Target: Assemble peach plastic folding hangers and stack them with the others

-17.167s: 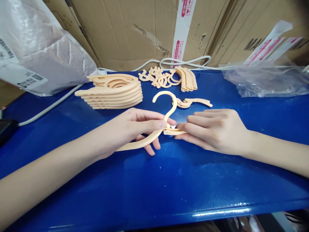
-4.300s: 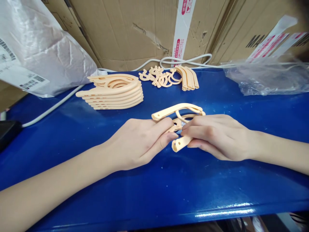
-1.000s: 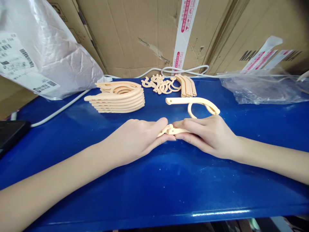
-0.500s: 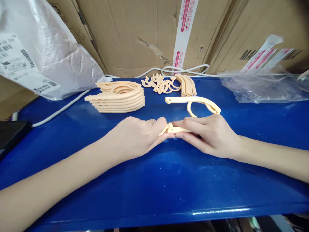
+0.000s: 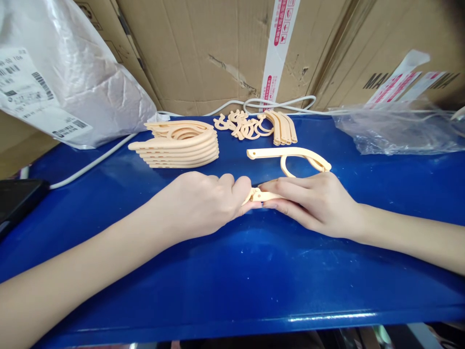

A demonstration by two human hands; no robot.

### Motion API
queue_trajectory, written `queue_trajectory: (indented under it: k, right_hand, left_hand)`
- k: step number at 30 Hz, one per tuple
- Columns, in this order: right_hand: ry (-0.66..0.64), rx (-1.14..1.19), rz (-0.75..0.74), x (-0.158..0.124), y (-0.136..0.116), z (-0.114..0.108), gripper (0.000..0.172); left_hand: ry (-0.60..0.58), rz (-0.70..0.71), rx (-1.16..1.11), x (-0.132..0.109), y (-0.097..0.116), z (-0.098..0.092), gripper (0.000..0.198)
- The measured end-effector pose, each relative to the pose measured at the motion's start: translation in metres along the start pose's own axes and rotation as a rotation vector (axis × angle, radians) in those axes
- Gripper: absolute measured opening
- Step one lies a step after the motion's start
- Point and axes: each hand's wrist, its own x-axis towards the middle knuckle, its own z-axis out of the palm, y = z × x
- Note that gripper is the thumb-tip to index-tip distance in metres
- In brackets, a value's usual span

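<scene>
My left hand (image 5: 207, 203) is closed in a pinch on a small cream hook piece (image 5: 249, 195), mostly hidden by its fingers. Thumb and fingers of my right hand (image 5: 312, 201) grip a cream plastic arm piece (image 5: 268, 196), whose holed end meets the hook piece between both hands. Just beyond the right hand lies a curved cream arm (image 5: 286, 153) with a ring-like part under it. Back left, folded cream hanger pieces (image 5: 178, 145) are stacked. Loose cream hooks (image 5: 241, 127) form a pile at the back middle, beside several curved arms (image 5: 282, 128).
A blue table (image 5: 247, 281) holds everything. Cardboard boxes (image 5: 203, 53) stand along its back, with a white cable (image 5: 98, 161) in front. At left are a silver parcel bag (image 5: 90, 72) and a black device (image 5: 20, 203); clear plastic (image 5: 395, 131) lies back right.
My left hand has shifted slightly, its knuckles a little higher. The curved arm beyond my right hand has tilted a little at its left end. Both hands keep their grips.
</scene>
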Motion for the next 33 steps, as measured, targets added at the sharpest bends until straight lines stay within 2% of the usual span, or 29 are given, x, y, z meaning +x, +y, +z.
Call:
queue_trajectory:
  k: [11, 20, 33]
  right_hand:
    - [-0.002, -0.082, -0.01, 0.0013, -0.0028, -0.0008, 0.031]
    - [-0.067, 0.016, 0.002, 0.0016, -0.0017, -0.0016, 0.032]
    - [-0.068, 0.02, -0.005, 0.0009, -0.0014, -0.0014, 0.03]
  left_hand:
    - [-0.021, 0.023, 0.071, 0.0008, 0.0002, -0.0084, 0.039]
    - [0.004, 0.035, 0.088, -0.0009, 0.0011, -0.0084, 0.04]
    - [0.035, 0.047, 0.088, -0.0007, 0.0008, -0.0084, 0.038]
